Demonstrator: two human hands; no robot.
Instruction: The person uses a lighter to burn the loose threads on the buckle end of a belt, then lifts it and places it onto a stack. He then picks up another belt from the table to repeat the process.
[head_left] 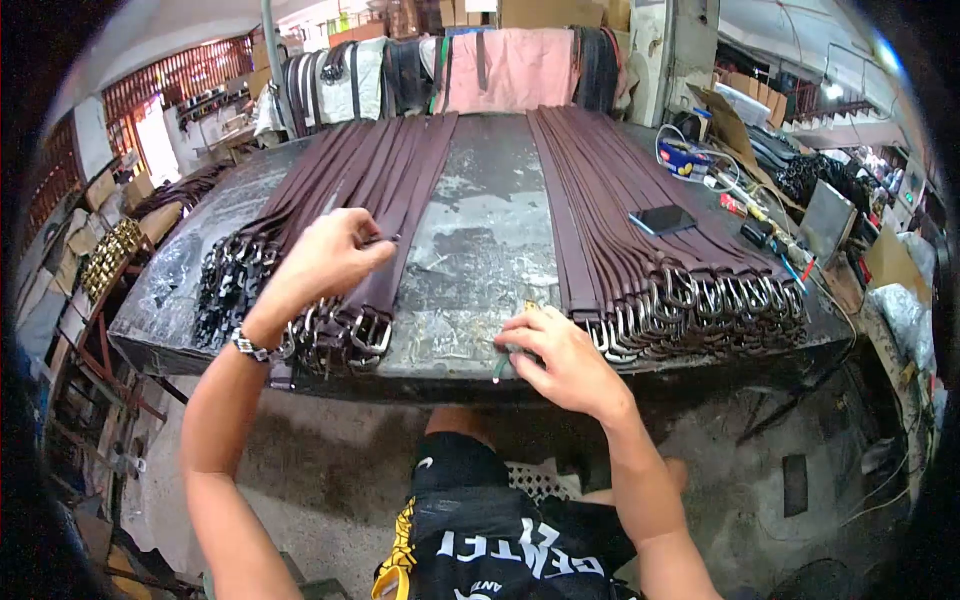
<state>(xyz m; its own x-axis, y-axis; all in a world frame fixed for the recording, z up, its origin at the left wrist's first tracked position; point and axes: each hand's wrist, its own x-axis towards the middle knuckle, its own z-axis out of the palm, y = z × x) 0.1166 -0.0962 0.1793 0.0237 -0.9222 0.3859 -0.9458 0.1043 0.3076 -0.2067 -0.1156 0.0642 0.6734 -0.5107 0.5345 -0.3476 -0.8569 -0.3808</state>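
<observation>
My left hand (335, 257) is closed in a pinch above the left row of dark brown leather belts (340, 170). A small dark bit shows at its fingertips; I cannot make out what it is. Below it, metal buckles (372, 333) crowd the table's front edge. My right hand (562, 362) is closed low over the table front, between the two rows. From under its curled fingers sticks a slim green thing (499, 369) with a pale tip, its kind hidden. Beside that hand lies the right row of belts (610, 190), with silvery buckles (690, 305) towards me.
A phone (662, 220) lies on the right belts. A blue container (684, 160), cables and small tools line the right side of the dark worktable (470, 225). Pink cloth (510, 75) and more straps hang at the back. Gold buckles (112, 252) are at far left.
</observation>
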